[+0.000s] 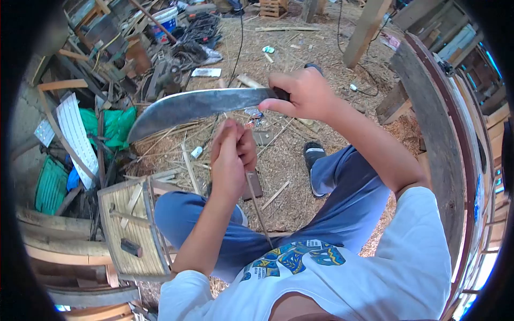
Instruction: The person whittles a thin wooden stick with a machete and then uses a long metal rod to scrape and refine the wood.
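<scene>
My right hand [305, 95] is closed round the dark handle of a machete [198, 108], thumb lying along the base of the blade. The broad, curved blade points left, held roughly level in front of me. Just below it, my left hand [231, 152] grips a thin wooden stick [257, 207]. The stick's upper tip pokes out above my fingers and meets the blade in this view. Its lower end slants down to my lap, by the hem of my white shirt [342, 273].
A slatted wooden stool [115, 243] with a small dark block [131, 247] on it stands beside my left knee. Wood shavings and loose sticks cover the floor [289, 203]. Green plastic [120, 128] and scrap lie at left; a thick beam [436, 144] runs along my right.
</scene>
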The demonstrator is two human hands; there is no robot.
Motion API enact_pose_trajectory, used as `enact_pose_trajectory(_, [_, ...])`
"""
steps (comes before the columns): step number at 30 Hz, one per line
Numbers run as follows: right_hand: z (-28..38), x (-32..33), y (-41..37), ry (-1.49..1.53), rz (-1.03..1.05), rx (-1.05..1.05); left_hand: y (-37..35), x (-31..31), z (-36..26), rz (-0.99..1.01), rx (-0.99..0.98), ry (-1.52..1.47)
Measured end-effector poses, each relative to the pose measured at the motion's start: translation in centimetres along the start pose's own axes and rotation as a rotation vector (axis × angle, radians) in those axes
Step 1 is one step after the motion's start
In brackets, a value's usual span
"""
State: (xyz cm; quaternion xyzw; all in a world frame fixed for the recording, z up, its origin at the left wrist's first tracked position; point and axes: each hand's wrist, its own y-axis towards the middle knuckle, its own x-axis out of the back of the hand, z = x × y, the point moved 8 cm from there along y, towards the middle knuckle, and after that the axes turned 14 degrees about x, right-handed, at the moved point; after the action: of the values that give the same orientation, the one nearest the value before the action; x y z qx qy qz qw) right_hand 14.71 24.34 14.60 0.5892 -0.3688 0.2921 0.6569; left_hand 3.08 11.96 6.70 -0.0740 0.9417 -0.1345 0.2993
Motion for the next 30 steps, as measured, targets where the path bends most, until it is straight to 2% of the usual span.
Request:
enact_pose_trajectory(10, [-0.3, -1.4, 0.8, 0.052, 0.025, 0.129, 0.4, -0.3, 1.3, 0.021, 0.062, -0.005])
enact_pose_trajectory(13, [-2.3, -1.2, 0.4, -0.103, 0.117, -0.020, 0.5, -0.8, 1.2, 0.023, 0.049, 0.029])
enact_pose_trajectory(16, [-12.2, -0.8, -1.7, -0.048, 0.056, -0.710, 0.1, -1.5, 1.5, 0.055, 0.001, 0.062])
enact_pose_trajectory(18, [-15.7, -1.4, -5.3, -0.019, 0.037, -0.730, -0.3, -2.6, 0.9, 0.070, -0.018, 0.082])
enact_pose_trajectory(20, [-16.5, -1.1, -5.6, 0.053, 0.013, -0.744, 1.0, -0.9, 0.5, 0.014, -0.044, 0.078])
enact_pose_trajectory(22, [-13.6, -1.6, -5.9, 0.196, -0.015, -0.798, 1.5, 0.2, 0.7, -0.024, -0.047, 0.071])
enact_pose_trajectory(26, [-8.7, -2.0, -2.7, 0.295, -0.084, -0.559, 1.6, 0.7, 0.6, -0.050, 0.003, 0.094])
enact_pose_trajectory(30, [-3.2, -2.3, -0.4, 0.218, -0.024, -0.250, 2.0, 1.3, 0.9, -0.078, 0.040, 0.057])
